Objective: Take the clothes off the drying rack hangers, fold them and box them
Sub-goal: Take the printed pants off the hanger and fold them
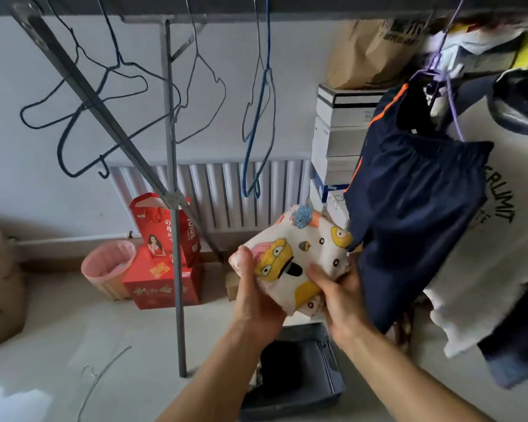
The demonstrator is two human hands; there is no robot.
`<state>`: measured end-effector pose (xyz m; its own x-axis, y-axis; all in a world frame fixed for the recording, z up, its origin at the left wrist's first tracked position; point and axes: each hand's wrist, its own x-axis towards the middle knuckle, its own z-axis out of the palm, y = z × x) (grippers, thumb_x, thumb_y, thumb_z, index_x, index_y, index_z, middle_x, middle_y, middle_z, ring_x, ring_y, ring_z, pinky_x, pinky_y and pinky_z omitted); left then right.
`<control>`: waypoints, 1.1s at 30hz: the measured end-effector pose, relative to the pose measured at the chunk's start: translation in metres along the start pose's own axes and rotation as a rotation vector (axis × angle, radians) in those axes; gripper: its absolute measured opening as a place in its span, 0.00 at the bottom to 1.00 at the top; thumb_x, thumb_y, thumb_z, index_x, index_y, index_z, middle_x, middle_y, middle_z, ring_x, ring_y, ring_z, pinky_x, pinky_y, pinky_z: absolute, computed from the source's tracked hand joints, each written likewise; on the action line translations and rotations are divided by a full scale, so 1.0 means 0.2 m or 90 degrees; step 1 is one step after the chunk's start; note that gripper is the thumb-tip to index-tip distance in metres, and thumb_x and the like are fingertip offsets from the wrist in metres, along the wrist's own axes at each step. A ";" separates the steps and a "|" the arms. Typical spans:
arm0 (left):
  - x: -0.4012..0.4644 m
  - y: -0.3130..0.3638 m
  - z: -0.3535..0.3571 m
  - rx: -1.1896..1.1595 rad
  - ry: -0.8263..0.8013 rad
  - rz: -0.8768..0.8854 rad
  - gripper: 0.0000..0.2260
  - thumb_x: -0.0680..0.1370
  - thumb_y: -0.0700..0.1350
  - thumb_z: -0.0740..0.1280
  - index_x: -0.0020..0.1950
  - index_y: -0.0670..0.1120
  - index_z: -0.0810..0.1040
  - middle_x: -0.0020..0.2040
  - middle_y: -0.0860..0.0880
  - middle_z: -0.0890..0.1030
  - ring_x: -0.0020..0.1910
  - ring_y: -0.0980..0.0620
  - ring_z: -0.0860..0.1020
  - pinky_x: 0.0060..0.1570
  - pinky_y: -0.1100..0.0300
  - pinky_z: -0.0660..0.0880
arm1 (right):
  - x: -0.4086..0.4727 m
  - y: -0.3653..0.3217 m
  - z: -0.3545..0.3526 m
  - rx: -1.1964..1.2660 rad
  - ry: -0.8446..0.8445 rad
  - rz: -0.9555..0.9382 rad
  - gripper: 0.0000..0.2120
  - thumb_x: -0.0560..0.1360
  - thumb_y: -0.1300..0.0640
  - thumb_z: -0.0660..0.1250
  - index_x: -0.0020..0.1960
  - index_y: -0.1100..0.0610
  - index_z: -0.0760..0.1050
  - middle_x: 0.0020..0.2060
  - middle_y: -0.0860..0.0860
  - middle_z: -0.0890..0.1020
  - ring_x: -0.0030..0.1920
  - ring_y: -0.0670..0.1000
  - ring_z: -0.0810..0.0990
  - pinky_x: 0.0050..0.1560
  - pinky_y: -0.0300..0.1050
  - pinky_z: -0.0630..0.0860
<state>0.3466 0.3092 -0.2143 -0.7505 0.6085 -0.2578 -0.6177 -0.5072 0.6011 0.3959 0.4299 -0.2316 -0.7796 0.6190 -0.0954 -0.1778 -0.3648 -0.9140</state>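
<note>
A small white cartoon-print garment (299,254), folded into a bundle, is held up in front of me. My left hand (253,296) grips its left edge with the thumb on top. My right hand (339,296) grips its lower right side. Directly below on the floor sits a grey box (333,370) with a dark folded garment (282,370) inside. Navy shorts with an orange stripe (415,214) and a white printed shirt (500,239) still hang on the rack at the right. Several empty wire hangers (110,95) dangle from the rack bar at the upper left.
The grey rack leg (177,269) stands just left of my arms. Behind it are red gift bags (165,257) and a pink bin (109,266). Stacked white boxes (339,132) and a radiator (226,193) line the wall. A loose wire hanger (104,376) lies on the floor.
</note>
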 end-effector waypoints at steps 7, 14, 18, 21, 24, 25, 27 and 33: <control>0.14 0.02 -0.14 0.172 0.175 0.035 0.16 0.74 0.39 0.70 0.62 0.42 0.77 0.52 0.37 0.83 0.44 0.39 0.84 0.38 0.47 0.82 | 0.09 0.13 -0.27 0.022 -0.149 0.205 0.53 0.48 0.41 0.84 0.68 0.57 0.70 0.52 0.52 0.84 0.54 0.54 0.82 0.53 0.53 0.74; 0.31 -0.12 -0.32 0.377 0.061 0.097 0.14 0.76 0.36 0.68 0.59 0.48 0.75 0.47 0.44 0.85 0.43 0.45 0.85 0.37 0.52 0.81 | 0.37 0.20 -0.40 -0.021 -0.272 0.333 0.49 0.40 0.38 0.84 0.58 0.56 0.80 0.54 0.61 0.83 0.52 0.62 0.84 0.47 0.58 0.81; 0.47 -0.24 -0.47 0.380 0.060 0.086 0.14 0.76 0.37 0.67 0.60 0.48 0.75 0.45 0.44 0.85 0.42 0.45 0.85 0.37 0.52 0.81 | 0.51 0.38 -0.47 -0.091 -0.275 0.312 0.34 0.46 0.49 0.82 0.50 0.59 0.82 0.47 0.62 0.85 0.42 0.59 0.85 0.39 0.51 0.82; 0.61 -0.34 -0.63 0.357 0.087 0.073 0.14 0.76 0.39 0.68 0.61 0.46 0.75 0.45 0.42 0.85 0.42 0.43 0.85 0.37 0.51 0.81 | 0.62 0.58 -0.53 -0.087 -0.246 0.263 0.27 0.59 0.53 0.78 0.57 0.60 0.79 0.49 0.62 0.84 0.45 0.61 0.85 0.43 0.54 0.81; 0.78 -0.46 -0.83 0.348 0.127 0.081 0.12 0.77 0.41 0.68 0.60 0.46 0.75 0.43 0.43 0.86 0.38 0.44 0.85 0.33 0.52 0.80 | 0.71 0.81 -0.56 -0.149 -0.166 0.195 0.17 0.69 0.55 0.75 0.56 0.58 0.80 0.47 0.59 0.86 0.46 0.59 0.85 0.44 0.53 0.82; 0.84 -0.51 -0.90 0.341 0.131 0.080 0.12 0.77 0.43 0.68 0.60 0.46 0.75 0.44 0.42 0.85 0.39 0.43 0.85 0.34 0.51 0.81 | 0.75 0.91 -0.57 -0.178 -0.134 0.165 0.12 0.73 0.54 0.72 0.56 0.56 0.81 0.47 0.57 0.86 0.48 0.58 0.85 0.49 0.54 0.82; 0.93 -0.62 -1.03 0.339 0.118 0.068 0.15 0.74 0.48 0.69 0.60 0.48 0.76 0.48 0.40 0.85 0.44 0.41 0.84 0.39 0.49 0.81 | 0.83 1.09 -0.60 -0.225 -0.102 0.122 0.09 0.78 0.54 0.67 0.56 0.53 0.80 0.49 0.55 0.85 0.52 0.56 0.83 0.54 0.53 0.80; 1.19 -0.96 -1.49 0.456 0.113 0.134 0.18 0.76 0.48 0.71 0.64 0.46 0.74 0.54 0.42 0.84 0.50 0.44 0.84 0.46 0.48 0.81 | 1.07 1.69 -0.79 -0.300 -0.062 0.156 0.21 0.77 0.41 0.64 0.68 0.44 0.72 0.63 0.53 0.78 0.59 0.56 0.79 0.57 0.57 0.79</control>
<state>0.2161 0.3702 -0.6160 -0.8992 0.4052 -0.1651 -0.1998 -0.0445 0.9788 0.2644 0.5490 -0.6226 -0.8202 0.4797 -0.3116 0.2879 -0.1245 -0.9495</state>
